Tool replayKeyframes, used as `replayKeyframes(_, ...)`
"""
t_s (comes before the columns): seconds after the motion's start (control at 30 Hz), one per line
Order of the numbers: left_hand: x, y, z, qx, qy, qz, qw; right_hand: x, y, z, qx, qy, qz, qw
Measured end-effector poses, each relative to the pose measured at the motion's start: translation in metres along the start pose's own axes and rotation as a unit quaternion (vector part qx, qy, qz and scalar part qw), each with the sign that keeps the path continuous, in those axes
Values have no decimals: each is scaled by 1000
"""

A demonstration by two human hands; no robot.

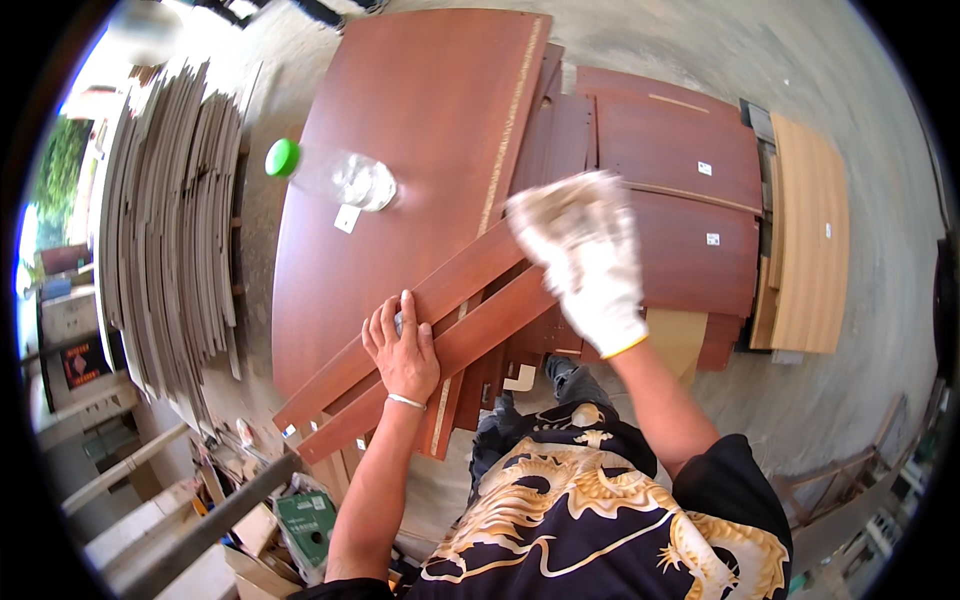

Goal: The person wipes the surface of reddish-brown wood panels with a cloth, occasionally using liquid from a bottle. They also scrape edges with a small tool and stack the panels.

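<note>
Two narrow reddish-brown wooden strips, an upper strip (450,275) and a lower strip (470,335), lie side by side at a slant with a dark gap between them. My bare left hand (402,350) rests on them, fingers stretched over the upper strip and thumb out. A small greyish spot shows beside its fingers, too small to name. Over the far right ends of the strips is my right hand (580,255), in a stained white work glove. Motion smears its fingers, and whether it holds anything is hidden. Under the strips lies a large reddish-brown panel (400,90).
A clear plastic bottle (345,180) with a green cap lies on the panel. More brown panels (670,150) and light wood boards (808,235) are stacked at right. Grey boards (170,220) stand in a stack at left. A metal bar (215,525) and a green box (305,525) are at lower left.
</note>
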State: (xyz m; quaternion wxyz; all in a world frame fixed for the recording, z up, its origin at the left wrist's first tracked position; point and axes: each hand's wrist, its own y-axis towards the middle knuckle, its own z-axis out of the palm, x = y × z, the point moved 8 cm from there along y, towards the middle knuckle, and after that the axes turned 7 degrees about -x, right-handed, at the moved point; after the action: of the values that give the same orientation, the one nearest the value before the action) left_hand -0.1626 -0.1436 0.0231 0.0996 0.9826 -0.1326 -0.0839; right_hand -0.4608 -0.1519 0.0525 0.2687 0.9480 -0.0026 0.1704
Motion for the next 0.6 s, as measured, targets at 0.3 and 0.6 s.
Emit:
replayKeyframes(0.3, 7, -1, -5, -43, -68, 28, 996, 136, 1, 65, 172, 71, -130, 974)
replayKeyframes(0.6, 107, -106, -25, -73, 71, -249, 963, 55, 28, 36, 170, -145, -200, 954)
